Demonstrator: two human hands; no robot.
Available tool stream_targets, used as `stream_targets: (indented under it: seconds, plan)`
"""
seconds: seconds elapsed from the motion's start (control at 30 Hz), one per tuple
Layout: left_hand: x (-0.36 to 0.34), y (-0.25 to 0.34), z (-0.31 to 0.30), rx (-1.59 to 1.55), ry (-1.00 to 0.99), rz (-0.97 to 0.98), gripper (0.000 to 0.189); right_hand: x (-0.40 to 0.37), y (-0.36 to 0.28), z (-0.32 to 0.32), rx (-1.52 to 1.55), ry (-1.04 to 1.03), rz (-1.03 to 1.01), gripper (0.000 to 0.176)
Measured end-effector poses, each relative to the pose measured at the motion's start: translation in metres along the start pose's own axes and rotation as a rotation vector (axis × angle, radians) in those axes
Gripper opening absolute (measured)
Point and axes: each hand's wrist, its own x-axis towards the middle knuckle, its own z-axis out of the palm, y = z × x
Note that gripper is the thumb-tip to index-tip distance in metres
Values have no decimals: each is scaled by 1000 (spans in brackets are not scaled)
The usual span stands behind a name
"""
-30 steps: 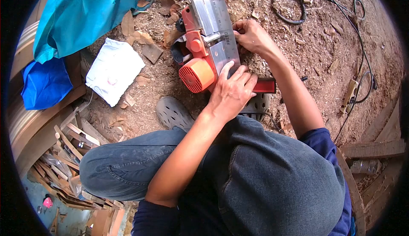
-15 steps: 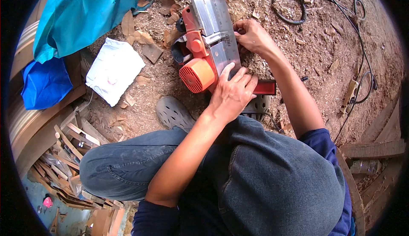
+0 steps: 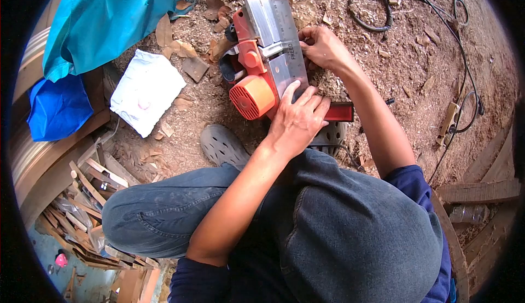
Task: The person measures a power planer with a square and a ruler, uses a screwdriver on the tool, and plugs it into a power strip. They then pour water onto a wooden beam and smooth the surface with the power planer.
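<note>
An orange and black electric planer [image 3: 252,99] lies with its metal sole facing up at the top centre. Along the sole's right edge rests a steel ruler [image 3: 286,29] marked FREED. My left hand [image 3: 298,114] presses fingertips on the ruler's lower end, fingers partly spread, the thumb side near the planer's body. At the planer's right side, my right hand [image 3: 324,48] has its fingers bent together by the ruler's edge; what its fingertips touch is hidden. A red-edged part [image 3: 340,112] sticks out below my left hand.
Wood shavings and dry leaves cover the ground. A white cloth [image 3: 147,92], a teal cloth [image 3: 109,24] and a blue bag [image 3: 59,107] lie left. Black cable [image 3: 465,62] runs along the right. Wood scraps [image 3: 82,215] lie lower left; grey clogs [image 3: 223,145] are below the planer.
</note>
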Motion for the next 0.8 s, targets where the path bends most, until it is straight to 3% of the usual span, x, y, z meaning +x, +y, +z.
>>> stream_targets:
  seconds: [0.3,0.8]
  plan:
    - [1,-1,-1,-1,0,0,51,9,7,2,-174,69,-21,24]
    - [0,0,0,5,-8,4,52,4,2,-1,-104,21,-5,21]
